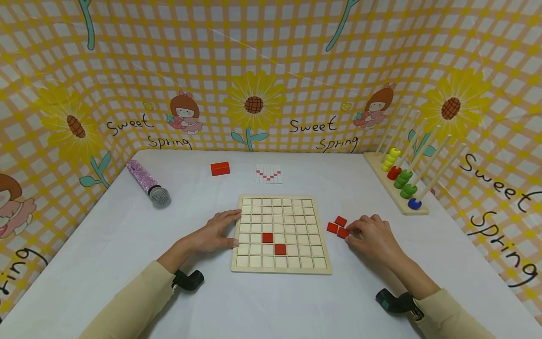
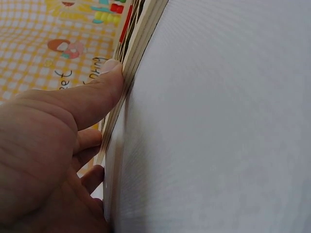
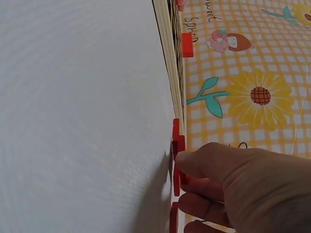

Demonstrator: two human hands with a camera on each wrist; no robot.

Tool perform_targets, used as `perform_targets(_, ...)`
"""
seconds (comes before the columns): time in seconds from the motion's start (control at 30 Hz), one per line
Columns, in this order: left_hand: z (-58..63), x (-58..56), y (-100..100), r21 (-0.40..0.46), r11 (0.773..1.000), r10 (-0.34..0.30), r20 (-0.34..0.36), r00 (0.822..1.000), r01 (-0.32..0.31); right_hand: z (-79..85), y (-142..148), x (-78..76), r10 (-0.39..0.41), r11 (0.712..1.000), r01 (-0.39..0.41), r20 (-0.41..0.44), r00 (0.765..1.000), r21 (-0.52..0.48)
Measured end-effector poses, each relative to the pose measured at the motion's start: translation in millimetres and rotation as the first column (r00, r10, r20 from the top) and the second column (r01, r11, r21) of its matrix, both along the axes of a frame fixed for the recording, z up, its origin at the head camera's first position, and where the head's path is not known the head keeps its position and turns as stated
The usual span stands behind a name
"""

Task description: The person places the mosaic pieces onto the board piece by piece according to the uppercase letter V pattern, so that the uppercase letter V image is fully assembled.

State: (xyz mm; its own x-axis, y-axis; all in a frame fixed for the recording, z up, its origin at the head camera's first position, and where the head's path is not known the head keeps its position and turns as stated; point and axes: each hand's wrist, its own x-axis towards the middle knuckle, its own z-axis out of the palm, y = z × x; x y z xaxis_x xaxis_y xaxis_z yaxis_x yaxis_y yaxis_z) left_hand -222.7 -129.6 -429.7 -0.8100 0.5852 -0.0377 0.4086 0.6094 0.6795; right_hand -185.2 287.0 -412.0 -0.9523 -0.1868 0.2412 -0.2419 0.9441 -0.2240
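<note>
A square wooden grid board [image 1: 296, 270] lies on the table, with one red tile [image 1: 267, 238] and another red tile [image 1: 280, 249] in its squares. My left hand [image 1: 213, 234] rests against the board's left edge, thumb and fingers spread along it. In the left wrist view the thumb [image 2: 99, 90] touches the side of the board [image 2: 141, 43]. Right of the board, my right hand [image 1: 374, 238] pinches at a red tile [image 1: 343, 232] with thumb and curled fingers. Two more tiles lie beside it, the nearer one [image 1: 332, 228] and the farther one [image 1: 340, 221].
Behind the board are a red box [image 1: 220, 168] and a small card [image 1: 268, 174] with a red square pattern. A glittery microphone [image 1: 148, 183] lies at the left. At the right stands a wooden peg rack [image 1: 391, 188] with coloured beads. A checked cloth encloses the table.
</note>
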Motion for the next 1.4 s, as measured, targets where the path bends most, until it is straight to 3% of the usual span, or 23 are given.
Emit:
perform_targets(0.8, 3.1, 0.1, -0.5, 0.003, 1.0, -0.002, -0.003, 1.0, 0.002, 16.1, -26.8, 4.4, 0.104, 0.993, -0.108, -0.086, 0.991, -0.05)
perform_targets(1.4, 3.5, 2.7, -0.1, 0.006, 1.0, -0.004, 0.003, 1.0, 0.004, 16.4, -61.0, 3.1, 0.164, 0.985, -0.168, -0.076, 0.983, -0.038)
